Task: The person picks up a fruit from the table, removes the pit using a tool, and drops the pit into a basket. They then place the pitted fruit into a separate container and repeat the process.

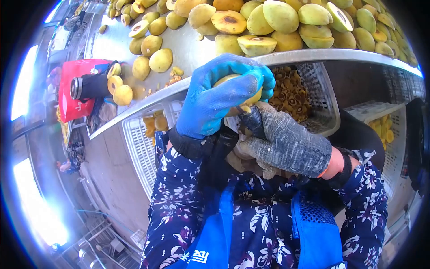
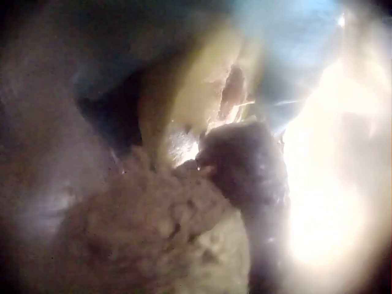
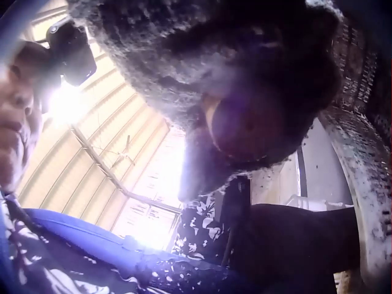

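My left hand (image 1: pixel 219 96), in a blue coated glove, grips a yellow peach (image 1: pixel 256 97) above the lap. In the left wrist view the peach (image 2: pixel 190 92) shows a reddish-brown hollow in its flesh. My right hand (image 1: pixel 291 139), in a grey knit glove with dark wrapping on one finger, is right below the fruit. It holds a small hand tool, whose round handle end (image 3: pixel 245 128) pokes out of the fist in the right wrist view. Shiny metal (image 2: pixel 184 147) meets the peach in the left wrist view; the blade's shape is mostly hidden.
Many peach halves (image 1: pixel 280 18) are heaped on a metal table (image 1: pixel 107 45) ahead. Below its rim, a white crate (image 1: pixel 327 89) holds brown scraps; other crates (image 1: pixel 139 152) stand left and right. A dark flask (image 1: pixel 89 86) lies by a red bag (image 1: pixel 69 105).
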`<state>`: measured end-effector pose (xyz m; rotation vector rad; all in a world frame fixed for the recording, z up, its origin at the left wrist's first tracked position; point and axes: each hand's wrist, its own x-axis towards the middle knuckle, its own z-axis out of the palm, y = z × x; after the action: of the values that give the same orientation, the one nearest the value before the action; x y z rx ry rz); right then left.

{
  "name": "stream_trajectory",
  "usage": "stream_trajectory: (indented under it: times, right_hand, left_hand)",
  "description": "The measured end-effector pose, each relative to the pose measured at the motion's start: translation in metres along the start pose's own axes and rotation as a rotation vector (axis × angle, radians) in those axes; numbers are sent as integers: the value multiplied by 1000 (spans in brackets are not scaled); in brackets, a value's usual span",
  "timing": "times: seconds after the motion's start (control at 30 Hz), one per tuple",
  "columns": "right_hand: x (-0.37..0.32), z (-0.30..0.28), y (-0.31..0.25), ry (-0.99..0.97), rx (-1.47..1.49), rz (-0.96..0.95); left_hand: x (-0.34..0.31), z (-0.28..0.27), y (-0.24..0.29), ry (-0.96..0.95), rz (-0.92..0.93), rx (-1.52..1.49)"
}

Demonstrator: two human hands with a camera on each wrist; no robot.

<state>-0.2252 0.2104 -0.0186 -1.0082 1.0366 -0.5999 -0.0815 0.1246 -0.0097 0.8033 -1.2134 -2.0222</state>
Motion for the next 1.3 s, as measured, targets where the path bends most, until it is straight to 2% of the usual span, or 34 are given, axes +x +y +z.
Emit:
stream_trajectory:
  times: [0.1,0.17,0.2,0.27,0.3,0.37,0.5,0.57,0.73,0.83,0.93,1.0,1.1,1.2,1.27,1.3]
  right_hand:
    - [-2,2,0,57,-47,-72]
    - [-7,-3,-15,-62,45,101]
    - [-6,-2,-9,-69,41,106]
    - [-6,0,7,-124,197,-20]
    - [-7,-2,3,-132,191,-10]
    - [-13,-9,-14,-272,332,312]
    - [-15,-16,-20,-365,436,344]
    - [-16,-17,-20,-452,550,332]
    - [-18,-13,-18,-465,613,280]
    - [-16,-10,-25,-331,476,325]
    - [-14,-6,-14,-280,366,245]
    - [-16,-8,-17,-288,379,305]
    - [-18,-10,-16,-352,496,336]
    - [-20,-13,-9,-408,652,261]
    - [-23,-16,-17,-447,864,401]
    - [-23,-13,-20,-397,867,400]
  left_hand:
    - [2,-5,4,-86,-80,64]
    - [1,-4,3,-76,-88,105]
    - [1,-3,3,-74,-96,152]
    - [2,-4,5,-107,-93,214]
    - [2,-4,5,-152,-90,283]
    - [-1,-2,3,-141,-92,266]
    - [-5,0,5,-140,-105,211]
    - [-6,-1,6,-169,-56,136]
    - [-7,5,6,-165,13,-25]
    - [-2,3,2,-138,27,57]
    - [3,0,1,-142,-41,143]
    - [4,-1,1,-199,-122,179]
    - [1,3,3,-200,-116,136]
    - [-1,6,4,-248,-36,59]
    - [-1,10,-1,-230,28,17]
    - [0,11,-4,-212,90,-23]
